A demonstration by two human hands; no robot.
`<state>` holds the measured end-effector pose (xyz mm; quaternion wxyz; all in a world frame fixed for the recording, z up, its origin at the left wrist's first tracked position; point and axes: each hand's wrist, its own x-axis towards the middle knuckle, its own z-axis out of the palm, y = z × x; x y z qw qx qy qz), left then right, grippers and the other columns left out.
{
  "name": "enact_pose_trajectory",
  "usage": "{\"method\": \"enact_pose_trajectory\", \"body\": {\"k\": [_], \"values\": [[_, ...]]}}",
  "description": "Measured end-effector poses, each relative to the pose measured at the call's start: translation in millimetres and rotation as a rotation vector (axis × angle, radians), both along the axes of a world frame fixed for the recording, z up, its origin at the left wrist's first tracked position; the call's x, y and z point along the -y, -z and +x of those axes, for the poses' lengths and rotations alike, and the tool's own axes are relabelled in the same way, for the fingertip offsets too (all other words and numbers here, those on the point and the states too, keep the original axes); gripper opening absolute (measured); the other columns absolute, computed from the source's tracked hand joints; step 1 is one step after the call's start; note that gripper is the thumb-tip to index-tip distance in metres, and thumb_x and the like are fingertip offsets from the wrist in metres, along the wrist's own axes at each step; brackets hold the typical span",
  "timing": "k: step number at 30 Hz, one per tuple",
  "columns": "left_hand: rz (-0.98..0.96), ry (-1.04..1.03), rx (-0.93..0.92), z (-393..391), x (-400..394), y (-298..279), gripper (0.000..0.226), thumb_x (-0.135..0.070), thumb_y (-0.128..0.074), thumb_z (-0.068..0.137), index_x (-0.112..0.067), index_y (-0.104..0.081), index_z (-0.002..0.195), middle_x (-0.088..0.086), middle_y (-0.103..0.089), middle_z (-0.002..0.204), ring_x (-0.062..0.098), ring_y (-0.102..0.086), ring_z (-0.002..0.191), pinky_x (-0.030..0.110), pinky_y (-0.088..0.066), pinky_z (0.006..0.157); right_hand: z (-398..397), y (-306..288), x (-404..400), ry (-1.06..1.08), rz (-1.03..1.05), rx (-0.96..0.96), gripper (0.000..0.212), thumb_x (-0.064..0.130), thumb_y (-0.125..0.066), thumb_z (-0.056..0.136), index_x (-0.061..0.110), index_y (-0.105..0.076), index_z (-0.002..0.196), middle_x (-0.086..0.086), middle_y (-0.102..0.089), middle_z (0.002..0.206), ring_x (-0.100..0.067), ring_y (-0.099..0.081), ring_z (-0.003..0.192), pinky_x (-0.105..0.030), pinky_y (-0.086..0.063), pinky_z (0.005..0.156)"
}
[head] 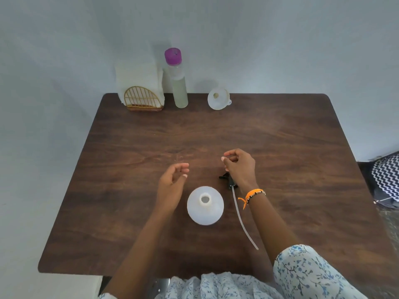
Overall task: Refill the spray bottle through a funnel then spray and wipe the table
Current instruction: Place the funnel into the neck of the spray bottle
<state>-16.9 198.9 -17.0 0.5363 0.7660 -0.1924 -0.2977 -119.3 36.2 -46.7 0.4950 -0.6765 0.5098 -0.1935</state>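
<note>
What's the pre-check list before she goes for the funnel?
1. White plastic spray bottle upright, neck uncovered: ok.
2. Black trigger sprayer head with its clear dip tube off the bottle, lying on the dark wooden table: ok.
3. White plastic funnel free at the far edge, nothing on it: ok.
4. Left hand and right hand holding nothing: ok.
5. Tall clear refill bottle opened: not ok, purple cap on.
6. Wiping paper ready: ok, white napkins stand in the gold wire holder.
</note>
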Motion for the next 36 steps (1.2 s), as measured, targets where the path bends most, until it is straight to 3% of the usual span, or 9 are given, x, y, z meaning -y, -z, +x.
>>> {"method": "enact_pose_trajectory", "body": {"k": [6,9,12,15,19,21,27,33,36], "values": [[0.024,0.046,-0.101,24.5,59.3,3.0,0.027,-0.005,-0.052,0.092,-0.029,-0.065,0.092,-0.008,-0.067,0.094,0.01,-0.064,0.089,0.025,-0.051,0.084,55.1,0.3,59.2,0.048,-0.067,0.062,0.007,0.01,-0.059,0.087,0.016,-0.063,0.085,-0.002,-0.067,0.077,-0.018,-0.064,0.074,-0.03,-0.054,0.076],[0.034,0.049,-0.127,34.5,84.6,5.8,0.026,-0.005,-0.051,0.092,-0.027,-0.066,0.092,-0.007,-0.067,0.093,0.005,-0.065,0.081,0.019,-0.05,0.08,83.3,3.6,92.4,0.06,-0.118,0.081,0.012,0.008,-0.056,0.089,0.008,-0.064,0.099,-0.004,-0.066,0.089,-0.013,-0.058,0.079,-0.014,-0.045,0.073],[0.047,0.031,-0.144,39.9,101.3,8.0,0.024,-0.006,-0.051,0.092,-0.024,-0.066,0.094,-0.006,-0.067,0.093,0.005,-0.064,0.081,0.019,-0.05,0.08,108.7,11.7,122.4,0.087,-0.149,0.066,0.021,0.005,-0.054,0.089,0.005,-0.061,0.11,-0.011,-0.063,0.105,-0.011,-0.053,0.082,-0.015,-0.041,0.082],[0.071,-0.024,-0.143,47.3,114.1,10.8,0.023,-0.008,-0.052,0.092,-0.025,-0.066,0.093,-0.006,-0.068,0.094,0.008,-0.064,0.082,0.021,-0.049,0.081,130.3,17.1,147.5,0.099,-0.155,0.036,0.032,0.001,-0.053,0.089,0.004,-0.055,0.12,-0.013,-0.052,0.119,-0.013,-0.051,0.082,-0.006,-0.031,0.077],[0.104,-0.066,-0.155,57.6,128.6,13.9,0.021,-0.011,-0.052,0.093,-0.027,-0.067,0.093,-0.008,-0.067,0.096,0.008,-0.065,0.086,0.026,-0.05,0.087,149.8,23.1,174.7,0.102,-0.161,0.008,0.038,0.001,-0.054,0.088,0.006,-0.052,0.125,-0.014,-0.046,0.127,-0.022,-0.053,0.107,-0.019,-0.037,0.089],[0.107,-0.06,-0.157,60.6,133.8,13.2,0.021,-0.012,-0.051,0.093,-0.026,-0.067,0.094,-0.009,-0.067,0.096,0.007,-0.065,0.087,0.027,-0.049,0.089,154.9,27.4,185.5,0.097,-0.137,-0.045,0.033,0.005,-0.055,0.088,0.006,-0.055,0.121,-0.012,-0.043,0.129,-0.025,-0.056,0.105,-0.022,-0.039,0.087],[0.1,-0.071,-0.17,68.0,147.2,6.2,0.022,-0.013,-0.048,0.095,-0.027,-0.065,0.093,-0.007,-0.066,0.1,0.007,-0.064,0.089,0.029,-0.049,0.09,155.6,34.7,190.9,0.114,-0.119,-0.174,0.013,0.018,-0.057,0.089,0.013,-0.064,0.099,-0.004,-0.057,0.114,-0.026,-0.049,0.11,-0.025,-0.037,0.081],[0.078,-0.078,-0.188,67.3,148.2,-4.0,0.02,-0.014,-0.049,0.095,-0.024,-0.066,0.095,-0.004,-0.066,0.103,0.008,-0.064,0.089,0.024,-0.05,0.086,130.0,20.0,163.1,0.16,-0.067,-0.041,0.004,0.018,-0.059,0.087,0.016,-0.062,0.086,0.003,-0.064,0.088,-0.012,-0.056,0.081,-0.025,-0.043,0.071],[0.069,-0.082,-0.194,61.6,142.0,-11.0,0.019,-0.013,-0.05,0.095,-0.022,-0.066,0.096,-0.003,-0.066,0.102,0.008,-0.063,0.088,0.023,-0.05,0.084,113.1,2.3,141.4,0.125,-0.048,0.014,0.005,0.014,-0.06,0.085,0.016,-0.062,0.081,0.006,-0.061,0.077,-0.01,-0.057,0.076,-0.013,-0.045,0.063]]}}
